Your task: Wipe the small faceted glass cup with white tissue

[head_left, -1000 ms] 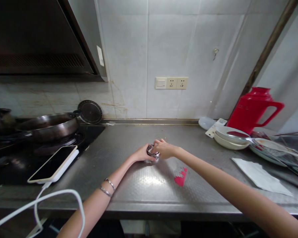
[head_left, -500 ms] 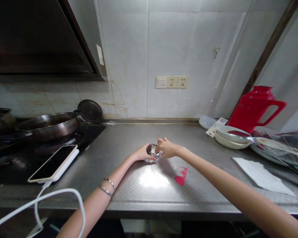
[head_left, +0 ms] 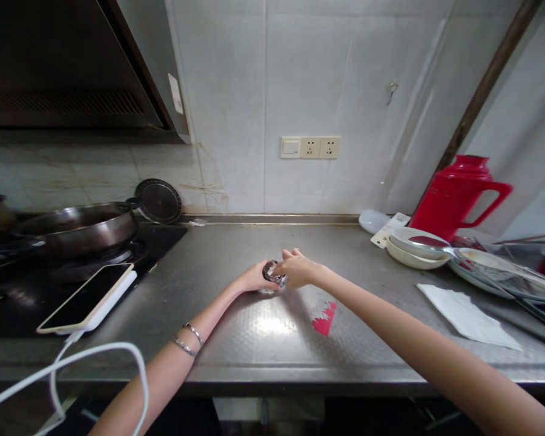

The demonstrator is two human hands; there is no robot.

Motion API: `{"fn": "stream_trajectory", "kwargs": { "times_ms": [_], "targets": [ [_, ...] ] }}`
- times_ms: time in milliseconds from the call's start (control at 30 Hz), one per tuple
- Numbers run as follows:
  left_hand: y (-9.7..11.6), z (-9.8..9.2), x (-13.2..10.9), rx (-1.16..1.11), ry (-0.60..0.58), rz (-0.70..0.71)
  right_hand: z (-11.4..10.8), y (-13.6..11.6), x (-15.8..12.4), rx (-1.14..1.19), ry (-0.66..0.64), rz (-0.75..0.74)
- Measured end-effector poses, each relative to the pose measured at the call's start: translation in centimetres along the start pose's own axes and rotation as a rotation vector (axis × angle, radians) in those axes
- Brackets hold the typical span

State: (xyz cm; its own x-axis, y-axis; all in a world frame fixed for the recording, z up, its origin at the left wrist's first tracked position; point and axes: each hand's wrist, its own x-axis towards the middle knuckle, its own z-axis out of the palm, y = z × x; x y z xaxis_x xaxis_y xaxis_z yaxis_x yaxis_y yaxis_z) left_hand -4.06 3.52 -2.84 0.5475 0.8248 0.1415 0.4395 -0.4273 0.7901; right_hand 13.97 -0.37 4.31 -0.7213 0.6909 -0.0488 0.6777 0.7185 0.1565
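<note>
My left hand is wrapped round the side of a small round container with a dark, shiny rim, standing on the metal counter. Its kind is not clear, and the hands cover much of it. The fingers of my right hand are bent down at the container's right edge. Whatever those fingertips pinch is hidden behind the hand. Just in front of the hands lies a torn red scrap with a jagged edge.
At left, a phone with a white cable rests by the cooktop, near a steel pan. To the right are a folded white tissue, stacked bowls, plates and a red thermos jug. Wall sockets are behind.
My right hand has shifted slightly over the container and covers more of its opening; the white inside shows less. My left hand keeps its hold. The whole view has moved a little.
</note>
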Motion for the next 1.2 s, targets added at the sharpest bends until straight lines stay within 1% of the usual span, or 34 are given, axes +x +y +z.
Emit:
{"fn": "stream_trajectory", "kwargs": {
  "times_ms": [67,133,233,367,433,567,633,733,833,1000,1200],
  "targets": [
    [0.1,0.0,-0.1,0.019,0.018,-0.008,0.0,-0.2,-0.3,-0.032,0.019,0.007],
    [0.2,0.1,-0.1,0.031,0.025,-0.017,0.0,-0.2,-0.6,-0.040,0.003,0.012],
    [0.2,0.1,-0.1,0.043,0.016,-0.022,-0.3,-0.2,-0.7,0.010,-0.043,0.029],
    [0.1,0.1,0.1,0.029,0.012,-0.014,-0.3,0.0,-0.5,0.112,-0.067,0.040],
    [0.1,0.1,0.1,0.012,0.011,-0.003,-0.1,0.1,-0.4,0.122,-0.070,0.038],
    [0.1,0.0,0.2,0.018,0.011,0.004,0.4,-0.2,-0.5,0.032,-0.019,0.024],
    [0.1,0.0,0.1,0.042,0.028,0.001,0.5,-0.4,-0.7,-0.032,0.005,0.038],
    [0.2,0.0,0.0,0.041,0.028,0.007,0.4,-0.8,-0.7,-0.077,0.004,0.082],
    [0.2,0.0,-0.1,0.009,0.011,0.003,0.1,-0.9,-0.5,-0.023,-0.010,0.110],
    [0.2,0.0,-0.1,0.012,0.014,0.000,-0.1,-1.1,-0.5,0.095,-0.041,0.080],
    [0.0,0.1,-0.1,0.014,0.014,-0.024,-0.1,-1.7,0.1,0.090,-0.063,0.100]
  ]
}}
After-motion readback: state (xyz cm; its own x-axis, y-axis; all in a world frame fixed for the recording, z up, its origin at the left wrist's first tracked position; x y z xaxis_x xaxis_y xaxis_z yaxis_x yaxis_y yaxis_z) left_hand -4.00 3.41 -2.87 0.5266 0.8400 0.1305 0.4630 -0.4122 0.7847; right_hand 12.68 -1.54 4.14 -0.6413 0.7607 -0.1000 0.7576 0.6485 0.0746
